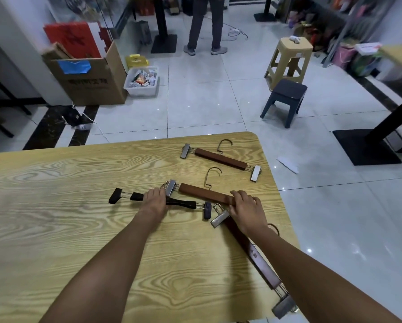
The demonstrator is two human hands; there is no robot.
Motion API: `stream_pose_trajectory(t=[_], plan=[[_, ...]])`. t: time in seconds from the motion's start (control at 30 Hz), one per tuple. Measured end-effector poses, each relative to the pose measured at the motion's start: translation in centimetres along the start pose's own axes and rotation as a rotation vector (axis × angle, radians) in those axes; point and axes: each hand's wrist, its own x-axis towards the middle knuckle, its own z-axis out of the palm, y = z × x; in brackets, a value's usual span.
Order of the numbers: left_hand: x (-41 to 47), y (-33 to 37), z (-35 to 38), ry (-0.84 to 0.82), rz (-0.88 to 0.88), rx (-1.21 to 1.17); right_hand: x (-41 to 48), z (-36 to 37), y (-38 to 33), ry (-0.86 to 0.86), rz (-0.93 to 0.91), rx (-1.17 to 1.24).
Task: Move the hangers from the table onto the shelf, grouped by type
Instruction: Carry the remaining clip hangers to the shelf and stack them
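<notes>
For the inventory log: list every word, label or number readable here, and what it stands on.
Cardboard box: dark printed characters on its front, too blurred to read.
Dark brown hanger: small reddish marks on its bar, too small to read.
Packets in the white bin: print too small to read.
Nothing else shows legible text.

Head cam, wide-angle, looking fwd & down, close over table (pixel 55 206), floor beyond
</notes>
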Motion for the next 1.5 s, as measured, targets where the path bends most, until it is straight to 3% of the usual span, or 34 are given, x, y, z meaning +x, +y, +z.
stream_pose_trajectory(t=[0.23,0.63,1.13,1.5], plan=[[0.0,-0.6,0.0,-0.13,0.006,0.052,0.4,0.6,0.1,-0.008,-0.004,0.009],[0.0,-1.9,0.8,-0.03,0.095,0.054,5.8,1.0,-3.3,-0.139,-0.049,-0.125],[0.4,-2.6,-0.9,-0.08,0.009,0.029,6.9,-1.3,-3.2,-0.073,-0.154,-0.214],[-3.0,-4.9,-5.8,0.017,-0.075,0.029,6.6,-7.5,-3.4,0.046,-0.156,-0.12]])
